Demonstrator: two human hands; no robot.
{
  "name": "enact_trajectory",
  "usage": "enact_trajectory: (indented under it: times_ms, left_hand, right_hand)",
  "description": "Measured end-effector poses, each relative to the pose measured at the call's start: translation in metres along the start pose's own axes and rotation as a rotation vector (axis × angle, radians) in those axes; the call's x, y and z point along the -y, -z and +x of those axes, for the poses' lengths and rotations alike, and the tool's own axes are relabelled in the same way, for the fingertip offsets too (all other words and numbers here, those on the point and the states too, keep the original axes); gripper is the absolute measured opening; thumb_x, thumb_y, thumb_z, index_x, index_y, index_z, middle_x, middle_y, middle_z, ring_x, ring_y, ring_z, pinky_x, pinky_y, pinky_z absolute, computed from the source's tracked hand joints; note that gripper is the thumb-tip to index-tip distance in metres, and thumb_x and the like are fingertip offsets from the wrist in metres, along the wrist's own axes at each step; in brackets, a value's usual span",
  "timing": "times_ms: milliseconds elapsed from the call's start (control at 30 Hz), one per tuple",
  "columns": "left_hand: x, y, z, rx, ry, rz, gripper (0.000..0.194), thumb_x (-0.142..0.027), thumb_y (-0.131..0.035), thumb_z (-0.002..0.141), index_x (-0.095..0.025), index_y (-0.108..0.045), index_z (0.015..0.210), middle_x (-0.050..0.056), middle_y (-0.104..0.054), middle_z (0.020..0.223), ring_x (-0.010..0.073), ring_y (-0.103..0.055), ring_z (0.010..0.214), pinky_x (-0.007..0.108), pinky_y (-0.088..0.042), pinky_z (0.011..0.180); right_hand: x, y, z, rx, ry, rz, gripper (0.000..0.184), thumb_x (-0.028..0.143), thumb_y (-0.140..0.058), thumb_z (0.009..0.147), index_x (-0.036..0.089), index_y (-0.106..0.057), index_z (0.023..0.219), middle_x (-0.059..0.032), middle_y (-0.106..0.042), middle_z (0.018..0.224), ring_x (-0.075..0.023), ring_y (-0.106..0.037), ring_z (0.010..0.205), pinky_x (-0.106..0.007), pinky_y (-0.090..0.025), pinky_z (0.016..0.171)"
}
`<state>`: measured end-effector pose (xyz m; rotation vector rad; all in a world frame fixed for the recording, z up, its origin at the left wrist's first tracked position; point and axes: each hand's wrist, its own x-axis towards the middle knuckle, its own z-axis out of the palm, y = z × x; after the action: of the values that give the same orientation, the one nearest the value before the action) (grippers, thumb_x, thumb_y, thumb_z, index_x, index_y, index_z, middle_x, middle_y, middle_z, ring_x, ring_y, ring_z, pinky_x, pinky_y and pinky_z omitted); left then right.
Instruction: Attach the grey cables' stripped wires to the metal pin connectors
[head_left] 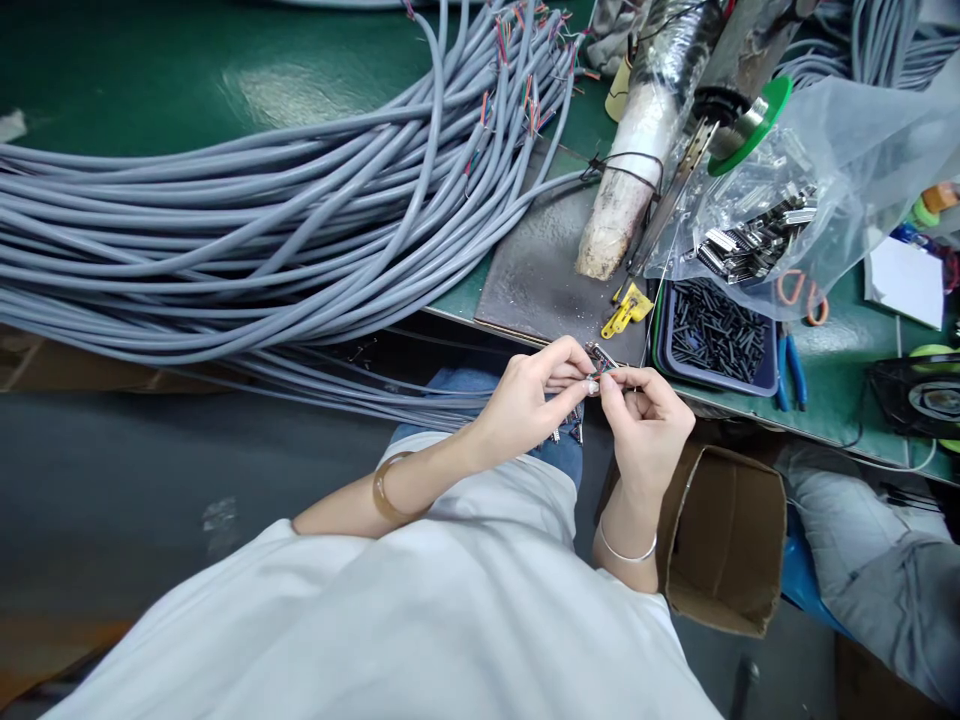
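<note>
In front of my lap, my left hand (534, 395) is closed in a pinch on the wired end of a cable. A small metal connector (602, 355) with thin coloured wires sticks out past its fingertips. My right hand (646, 410) meets it there, thumb and forefinger pinched on the thin wires, which the fingers mostly hide. Beneath my hands, more cable ends with metal connectors (576, 425) hang over my knee. Just beyond, at the bench edge, lies a yellow clip-like tool (627, 310) on a dark board (525, 290).
A large bundle of grey cables (300, 230) covers the bench's left. To the right are a blue tray (720, 378) of short black tubes, a plastic bag of connectors (757, 235), blue-handled pliers (791, 370) and a solder spool (750, 125). A cardboard box (724, 540) stands below.
</note>
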<state>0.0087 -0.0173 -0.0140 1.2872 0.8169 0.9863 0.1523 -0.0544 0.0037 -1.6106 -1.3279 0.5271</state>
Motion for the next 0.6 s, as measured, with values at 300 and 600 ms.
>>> enact_trajectory:
  times_ms: [300, 600]
  left_hand:
    - [-0.002, 0.0011, 0.0026, 0.048, 0.018, 0.003, 0.008, -0.019, -0.063, 0.091, -0.016, -0.058, 0.096, 0.002, -0.072, 0.084, 0.0133, -0.074, 0.08, 0.02, -0.058, 0.074]
    - [0.0048, -0.0014, 0.0036, -0.01, -0.12, 0.073, 0.004, -0.017, -0.063, 0.091, -0.016, -0.059, 0.093, 0.002, -0.072, 0.087, 0.0122, -0.074, 0.083, 0.019, -0.059, 0.081]
  right_hand:
    - [-0.0062, 0.0026, 0.0006, 0.012, 0.281, -0.133, 0.008, 0.013, -0.068, 0.085, 0.02, -0.067, 0.083, 0.0053, -0.059, 0.07, -0.004, -0.035, 0.048, -0.022, -0.032, 0.048]
    - [-0.0072, 0.0025, -0.0036, -0.033, 0.436, -0.296, 0.011, 0.013, -0.068, 0.089, 0.023, -0.069, 0.094, 0.0003, -0.072, 0.083, -0.0097, -0.063, 0.065, -0.023, -0.048, 0.058]
